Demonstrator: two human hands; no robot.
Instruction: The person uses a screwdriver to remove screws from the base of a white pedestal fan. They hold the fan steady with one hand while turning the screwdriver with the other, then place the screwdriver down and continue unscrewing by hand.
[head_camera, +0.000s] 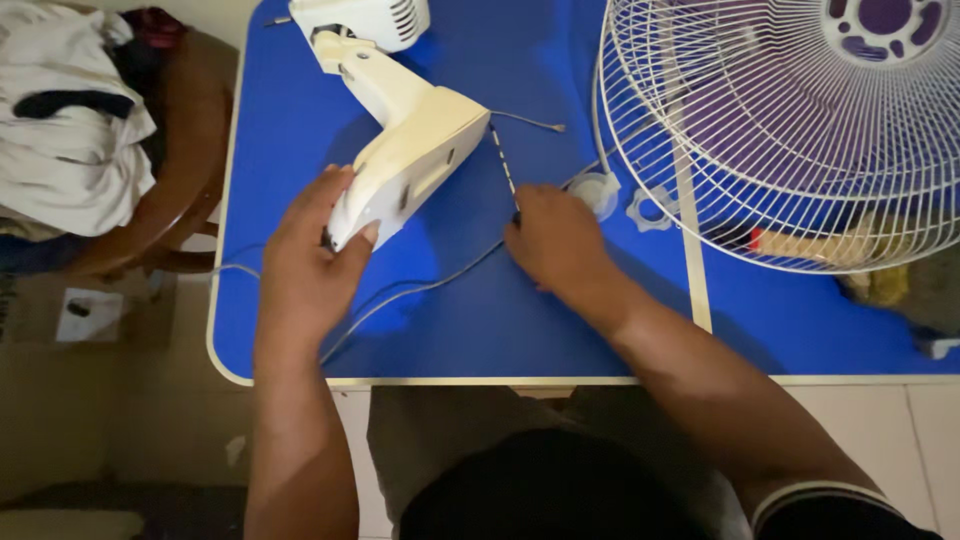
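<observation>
A cream plastic fan body (405, 140) lies slantwise on the blue table (560, 320), with its motor housing (372, 18) at the far edge. My left hand (315, 250) grips the near end of that body. My right hand (555, 240) is shut on a screwdriver (503, 165), whose thin shaft points up and left to the side of the fan body. A grey cord (430, 285) runs across the table between my two hands.
A white wire fan guard (780, 130) covers the table's right side. A clear plastic cap (597, 190) and a ring-shaped nut (650, 210) lie beside it. A wooden chair (185, 150) piled with clothes (70, 120) stands to the left.
</observation>
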